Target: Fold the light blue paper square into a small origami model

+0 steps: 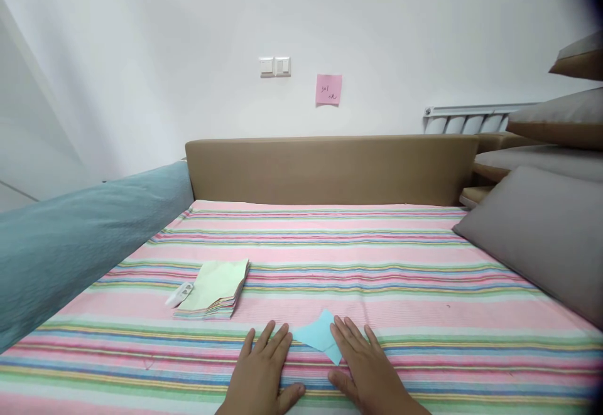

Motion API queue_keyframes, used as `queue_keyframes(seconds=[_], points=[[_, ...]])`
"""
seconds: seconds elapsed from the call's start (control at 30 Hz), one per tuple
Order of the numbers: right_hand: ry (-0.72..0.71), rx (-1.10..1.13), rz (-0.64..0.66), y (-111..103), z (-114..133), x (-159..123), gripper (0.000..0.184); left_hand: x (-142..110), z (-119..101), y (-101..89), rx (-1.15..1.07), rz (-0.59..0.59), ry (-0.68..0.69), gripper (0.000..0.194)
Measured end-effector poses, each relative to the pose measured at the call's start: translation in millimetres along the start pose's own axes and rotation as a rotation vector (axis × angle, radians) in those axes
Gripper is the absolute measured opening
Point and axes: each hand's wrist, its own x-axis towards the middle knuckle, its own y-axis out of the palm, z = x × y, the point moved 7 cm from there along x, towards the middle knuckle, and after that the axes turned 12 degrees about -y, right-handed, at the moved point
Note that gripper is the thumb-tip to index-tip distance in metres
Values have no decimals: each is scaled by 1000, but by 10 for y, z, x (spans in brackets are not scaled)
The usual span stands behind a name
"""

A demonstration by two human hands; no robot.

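A folded piece of light blue paper (pixel 315 333) lies on the striped sheet between my two hands. My left hand (pixel 264 365) rests flat just left of it, fingers stretched out, with the fingertips close to the paper's pointed left end. On the other side, my right hand (pixel 360 361) lies flat with its fingers extended, and the index fingertip touches or covers the paper's right edge. Part of the paper may be hidden under the right fingers. Neither hand grips anything.
A stack of coloured paper sheets (pixel 217 283), pale green on top, lies left of my hands, with a small white object (pixel 179 294) beside it. Grey cushions (pixel 541 233) pile up on the right. A blue-covered side (pixel 94 226) and a brown backrest (pixel 330 170) border the striped sheet (pixel 414 308).
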Motion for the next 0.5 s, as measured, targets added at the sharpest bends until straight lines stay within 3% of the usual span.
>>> queue_keyframes(seconds=[0.13,0.2,0.27,0.33,0.43,0.5], points=[[6,12,2,1,4,4,73,28,159,-11,17,-3,-90,83],[7,9,-2,10,-5,9,74,51,226,-73,33,-109,-152,90],[4,3,-9,26,-20,14,74,56,174,-171,69,-300,-138,86],[-5,-3,-15,43,-33,19,73,43,-63,-169,107,-410,63,77],[-27,-21,-28,63,-42,23,72,12,-427,54,170,-342,410,89],[-41,-45,-50,73,-46,19,72,22,-493,168,184,-317,455,90]])
